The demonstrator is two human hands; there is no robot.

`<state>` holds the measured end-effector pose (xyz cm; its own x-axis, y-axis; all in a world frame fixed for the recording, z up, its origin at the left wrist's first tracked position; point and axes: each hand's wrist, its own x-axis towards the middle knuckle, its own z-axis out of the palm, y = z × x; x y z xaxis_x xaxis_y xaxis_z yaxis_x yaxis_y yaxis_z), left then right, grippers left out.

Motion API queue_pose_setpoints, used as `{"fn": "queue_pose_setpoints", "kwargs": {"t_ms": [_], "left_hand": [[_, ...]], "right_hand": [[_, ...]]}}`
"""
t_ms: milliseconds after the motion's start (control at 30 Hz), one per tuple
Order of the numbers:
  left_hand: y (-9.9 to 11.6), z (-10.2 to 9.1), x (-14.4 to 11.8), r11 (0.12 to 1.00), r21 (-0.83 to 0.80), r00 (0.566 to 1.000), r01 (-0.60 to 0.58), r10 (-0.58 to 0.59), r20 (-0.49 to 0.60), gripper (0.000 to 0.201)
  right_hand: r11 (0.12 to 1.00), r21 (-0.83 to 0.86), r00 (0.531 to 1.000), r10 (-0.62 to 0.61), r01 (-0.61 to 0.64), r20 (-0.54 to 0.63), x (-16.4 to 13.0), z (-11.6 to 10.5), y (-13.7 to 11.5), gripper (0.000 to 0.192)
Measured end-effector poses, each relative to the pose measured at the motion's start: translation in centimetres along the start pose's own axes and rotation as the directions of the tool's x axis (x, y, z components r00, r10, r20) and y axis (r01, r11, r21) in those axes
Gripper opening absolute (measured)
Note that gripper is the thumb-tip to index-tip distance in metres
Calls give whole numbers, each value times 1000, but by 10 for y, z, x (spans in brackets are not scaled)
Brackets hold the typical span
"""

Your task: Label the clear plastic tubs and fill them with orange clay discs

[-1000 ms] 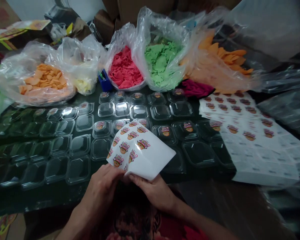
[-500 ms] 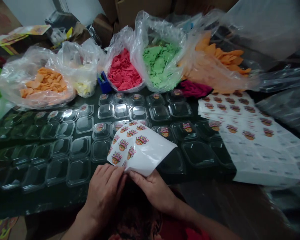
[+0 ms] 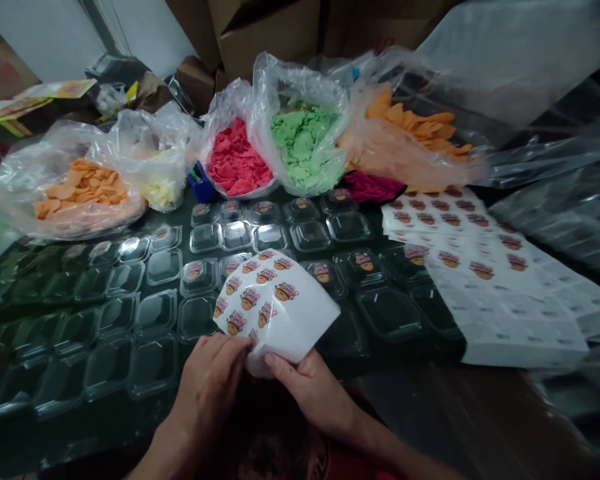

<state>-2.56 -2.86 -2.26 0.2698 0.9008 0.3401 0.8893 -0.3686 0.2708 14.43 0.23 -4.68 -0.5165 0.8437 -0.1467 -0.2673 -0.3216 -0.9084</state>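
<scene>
1. Both hands held a curled sticker sheet (image 3: 280,313) low over the near edge of the worktop (image 3: 70,427), above the front row of clear plastic tubs (image 3: 155,313).
2. Left hand (image 3: 213,387): fingertips pinched at the sheet's lower left corner, on or beside a sticker; which one could not be made out.
3. Right hand (image 3: 313,393): thumb on top, fingers under, gripping the sheet's bottom edge.
4. Stickers showed a round orange figure under a pink banner with writing; the lettering was too small and blurred to read. The right half of the sheet was bare white backing.
5. Same stickers sat on several tub lids in the middle rows and on the flat sheets (image 3: 460,247) stacked at right.
6. Behind the tubs, open clear bags: orange pieces (image 3: 80,190), pale yellow (image 3: 160,190), red (image 3: 235,160), green (image 3: 303,143), a second orange bag (image 3: 410,133). A magenta lump (image 3: 373,187) lay below that last bag.
7. A blue object (image 3: 200,187) sat half hidden between the yellow and red bags; not identifiable.
8. Cardboard boxes (image 3: 260,33) were cut off at the top; the far right was blurred plastic film.
</scene>
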Motion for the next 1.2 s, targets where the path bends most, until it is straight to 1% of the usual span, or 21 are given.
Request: {"fn": "queue_pose_setpoints", "kwargs": {"t_ms": [100, 167, 233, 333, 467, 567, 633, 700, 733, 767, 833, 867, 933, 967, 1000, 1067, 1100, 1133, 1200], "left_hand": [[-3, -1, 1, 997, -44, 997, 67, -69, -28, 18], [-1, -3, -1, 990, -111, 996, 84, -86, -12, 13], [4, -3, -3, 990, -129, 998, 63, -63, 4, 10], [8, -2, -6, 998, -67, 1000, 1, -2, -15, 6], [6, -2, -4, 996, -67, 998, -67, 68, 6, 15], [3, -6, 1, 992, -93, 994, -87, 93, 64, 21], [1, -10, 5, 989, -129, 991, -65, 80, 109, 23], [-2, -11, 10, 983, -183, 989, -1, 28, 144, 20], [-4, -11, 11, 978, -206, 990, 39, -10, 141, 18], [-4, -11, 12, 974, -215, 991, 75, -50, 121, 15], [-1, -8, 13, 979, -176, 995, 103, -100, 27, 10], [2, -7, 12, 987, -134, 995, 85, -90, -34, 10], [10, -4, 9, 998, -67, 993, 9, -17, -116, 12], [15, -4, 7, 998, -67, 992, -19, 10, -128, 13], [18, -4, 6, 996, -90, 991, -19, 7, -132, 14], [22, -6, 2, 988, -140, 983, 58, -81, -162, 15], [22, -7, 1, 984, -142, 974, 105, -130, -184, 14], [22, -8, 1, 984, -128, 967, 127, -152, -207, 13], [20, -10, 1, 994, -77, 965, 77, -94, -245, 14]], "right_hand": [[1000, -19, 1000, 7, -7, 3, -1, -2, 0, 41], [1000, -2, 1000, 8, -8, -3, -2, -2, -1, 38], [1000, 6, 1000, 6, -6, 7, -2, -1, -2, 36], [1000, -8, 999, 5, -4, 36, -1, 1, -4, 33], [999, -31, 1000, -5, 6, 30, 1, 1, -4, 29], [996, -81, 999, -20, 23, 41, -3, -4, -3, 30], [993, -114, 999, -10, 13, 33, -7, -9, -2, 33], [991, -129, 999, 25, -20, 34, -11, -13, -2, 37], [991, -132, 999, 42, -38, 29, -12, -15, -2, 38], [990, -130, 998, 54, -50, 23, -13, -16, -2, 39], [991, -121, 998, 57, -58, -9, -11, -18, -1, 39], [992, -115, 998, 54, -58, -37, -10, -18, 0, 39], [994, -96, 995, 50, -58, -83, -6, -17, 2, 39], [995, -84, 994, 45, -54, -100, -4, -17, 4, 39], [996, -73, 992, 42, -51, -116, -3, -17, 6, 39], [996, -62, 990, 56, -64, -127, -1, -17, 9, 40], [994, -62, 989, 78, -87, -127, -1, -17, 10, 40], [992, -60, 986, 107, -115, -127, 0, -17, 10, 39], [989, -35, 982, 138, -143, -131, 0, -16, 10, 37]]}}
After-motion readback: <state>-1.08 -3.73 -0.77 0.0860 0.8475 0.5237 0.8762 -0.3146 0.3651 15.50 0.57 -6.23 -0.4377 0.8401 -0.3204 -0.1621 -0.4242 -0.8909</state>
